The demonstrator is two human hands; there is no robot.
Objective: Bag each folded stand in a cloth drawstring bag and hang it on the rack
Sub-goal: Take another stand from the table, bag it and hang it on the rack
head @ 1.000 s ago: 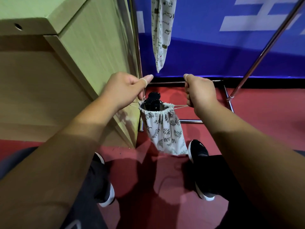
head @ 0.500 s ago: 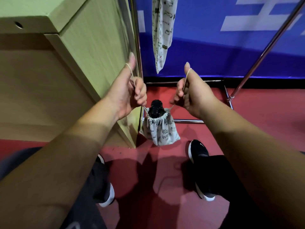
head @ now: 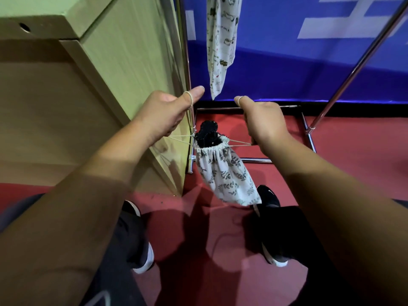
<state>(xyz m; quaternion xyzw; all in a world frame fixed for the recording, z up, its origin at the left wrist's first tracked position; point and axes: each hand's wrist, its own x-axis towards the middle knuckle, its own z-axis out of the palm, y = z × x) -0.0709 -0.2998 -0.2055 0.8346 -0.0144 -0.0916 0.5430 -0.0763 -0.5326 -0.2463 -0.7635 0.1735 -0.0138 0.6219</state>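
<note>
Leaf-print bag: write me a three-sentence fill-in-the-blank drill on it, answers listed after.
The leaf-print bag hangs from cords looped round one ____ of the left hand and of the right hand. The folded stand sticking out of its mouth is ____. Behind it, a second bag hangs before a ____ banner.
Missing words: thumb; black; blue.

red floor (head: 353, 164), blue wall banner (head: 287, 62), pale wooden cabinet (head: 66, 111) at left.
</note>
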